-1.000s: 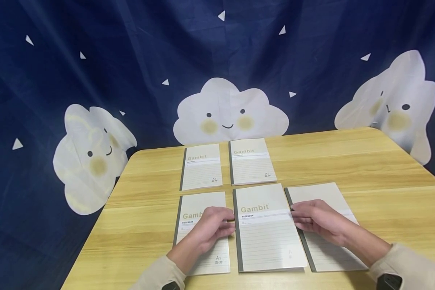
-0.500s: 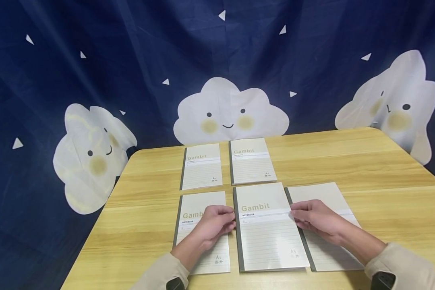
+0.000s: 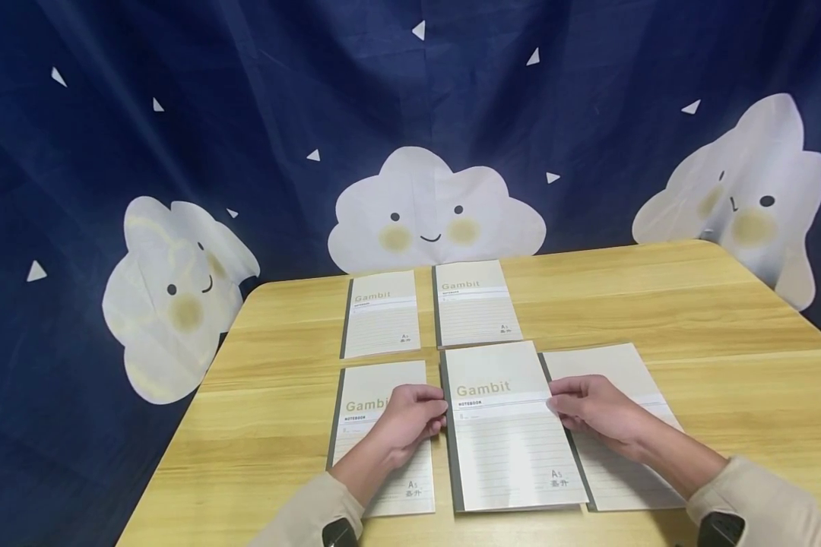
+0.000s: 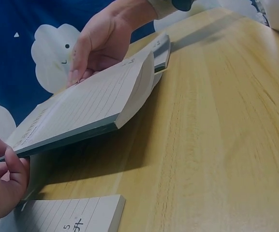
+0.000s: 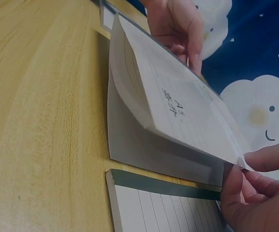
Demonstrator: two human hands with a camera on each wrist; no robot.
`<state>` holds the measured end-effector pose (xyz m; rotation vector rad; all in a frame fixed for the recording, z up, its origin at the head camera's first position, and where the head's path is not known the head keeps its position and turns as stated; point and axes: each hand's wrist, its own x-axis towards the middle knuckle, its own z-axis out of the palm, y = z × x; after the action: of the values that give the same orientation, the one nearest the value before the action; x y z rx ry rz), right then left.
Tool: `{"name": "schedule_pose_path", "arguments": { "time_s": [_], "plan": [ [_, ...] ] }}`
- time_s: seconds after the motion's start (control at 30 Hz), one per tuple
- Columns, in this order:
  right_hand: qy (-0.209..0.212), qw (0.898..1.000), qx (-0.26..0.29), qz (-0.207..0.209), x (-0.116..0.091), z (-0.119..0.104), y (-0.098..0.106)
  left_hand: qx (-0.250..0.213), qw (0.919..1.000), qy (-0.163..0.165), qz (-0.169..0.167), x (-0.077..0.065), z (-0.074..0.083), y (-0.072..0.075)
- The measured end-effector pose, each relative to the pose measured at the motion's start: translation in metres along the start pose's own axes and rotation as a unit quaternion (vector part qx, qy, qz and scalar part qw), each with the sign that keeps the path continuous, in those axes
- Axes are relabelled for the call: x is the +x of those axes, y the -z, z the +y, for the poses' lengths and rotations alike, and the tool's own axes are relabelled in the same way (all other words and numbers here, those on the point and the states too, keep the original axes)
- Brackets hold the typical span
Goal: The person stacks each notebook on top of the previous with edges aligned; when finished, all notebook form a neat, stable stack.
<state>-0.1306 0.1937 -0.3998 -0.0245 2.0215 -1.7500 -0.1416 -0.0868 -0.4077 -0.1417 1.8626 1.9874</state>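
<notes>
Both hands hold a white "Gambit" notebook (image 3: 513, 448) with a dark spine, raised and tilted over the table. My left hand (image 3: 410, 422) pinches its spine edge, thumb on top in the left wrist view. On the opposite edge, my right hand (image 3: 598, 410) pinches the cover between thumb and fingers. In the right wrist view the notebook's lower pages and back cover (image 5: 149, 140) sag away from the front cover. Beneath my left forearm lies a similar notebook (image 3: 383, 380); another notebook (image 3: 616, 365) lies under my right hand.
Two more notebooks, a left one (image 3: 381, 319) and a right one (image 3: 479, 308), lie flat farther back on the wooden table (image 3: 691, 304). Behind the table hangs a dark blue curtain (image 3: 260, 114) printed with smiling clouds.
The held notebook has come up slightly and shifted a little right, its lower right print now showing clearly. Both hands keep to its side edges; the other notebooks stay put.
</notes>
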Motion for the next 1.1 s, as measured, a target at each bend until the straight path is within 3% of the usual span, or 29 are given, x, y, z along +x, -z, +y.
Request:
{"name": "schedule_pose_path", "arguments": {
  "time_s": [0.63,1.1],
  "plan": [
    [-0.002,0.999,-0.034,0.015,-0.0013,-0.0025,-0.0025,0.000,0.9998,-0.010,-0.018,0.0020,0.0010,0.0028],
    [0.008,0.999,-0.042,0.032,0.0004,0.0006,-0.0031,-0.008,0.9998,-0.013,-0.010,0.0036,-0.0006,0.0020]
  ]
}}
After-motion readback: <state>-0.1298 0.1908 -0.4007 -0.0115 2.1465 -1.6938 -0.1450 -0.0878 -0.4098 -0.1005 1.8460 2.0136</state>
